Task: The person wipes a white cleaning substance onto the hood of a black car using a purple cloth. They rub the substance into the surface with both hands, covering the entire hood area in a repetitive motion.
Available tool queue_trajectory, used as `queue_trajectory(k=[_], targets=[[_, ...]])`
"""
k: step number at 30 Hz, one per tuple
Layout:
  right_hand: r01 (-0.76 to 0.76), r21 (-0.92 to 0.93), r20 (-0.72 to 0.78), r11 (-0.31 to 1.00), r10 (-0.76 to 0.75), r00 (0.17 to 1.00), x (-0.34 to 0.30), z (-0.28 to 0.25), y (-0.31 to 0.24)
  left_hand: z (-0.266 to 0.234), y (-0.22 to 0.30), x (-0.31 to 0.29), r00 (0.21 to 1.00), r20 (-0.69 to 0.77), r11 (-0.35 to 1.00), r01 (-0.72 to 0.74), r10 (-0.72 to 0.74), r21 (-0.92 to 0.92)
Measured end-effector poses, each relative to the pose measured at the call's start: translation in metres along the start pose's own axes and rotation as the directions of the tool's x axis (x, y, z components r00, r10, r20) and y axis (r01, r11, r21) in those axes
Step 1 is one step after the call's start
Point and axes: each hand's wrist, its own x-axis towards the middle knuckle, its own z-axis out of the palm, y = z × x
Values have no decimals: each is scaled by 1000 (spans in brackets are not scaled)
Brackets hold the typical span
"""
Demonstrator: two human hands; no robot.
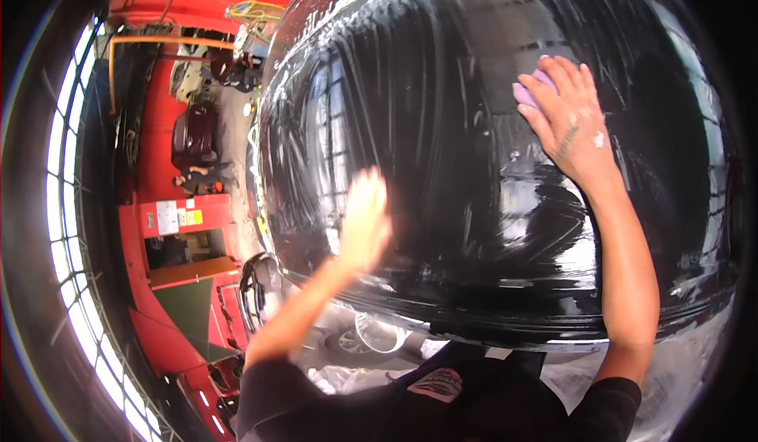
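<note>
A large, curved, glossy black car panel (pixel 442 118) fills most of the head view, streaked with whitish wet film. My right hand (pixel 575 122) presses a purple sponge-like pad (pixel 545 85) against the panel's upper right area. White residue dots the back of that hand. Lower and to the left, my left hand (pixel 365 221) is over the panel with its fingers stretched out. It is smeared by motion and looks free of any object; whether it touches the surface, I cannot tell.
Translucent plastic sheeting (pixel 663 379) lies below the panel's near edge, by a wheel (pixel 351 346). At the left are a dark red car (pixel 196 134), a person in dark clothes (pixel 197 180) and a red wall (pixel 136 244). A coiled yellow hose (pixel 254 10) hangs beyond.
</note>
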Motion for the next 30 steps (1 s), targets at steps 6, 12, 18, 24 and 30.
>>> queue_trajectory(k=[6, 12, 18, 24, 30], targets=[[-1, 25, -21, 1000, 2, 1000, 2, 1, -3, -41, -33, 161, 994, -58, 993, -100, 96, -63], [25, 14, -6, 1000, -25, 1000, 1, 4, 3, -29, -52, 323, 982, -178, 992, 48, -68, -117], [-27, 2, -26, 1000, 28, 999, -3, 8, 4, -39, 112, 43, 979, 94, 969, -161, 181, -188], [-6, 62, -61, 998, 10, 998, -2, 4, -3, -36, 7, 316, 982, -121, 982, -159, 147, -101], [-9, 64, -88, 998, 15, 996, -5, 12, 7, -21, 37, 328, 978, -180, 986, -129, 108, -107]])
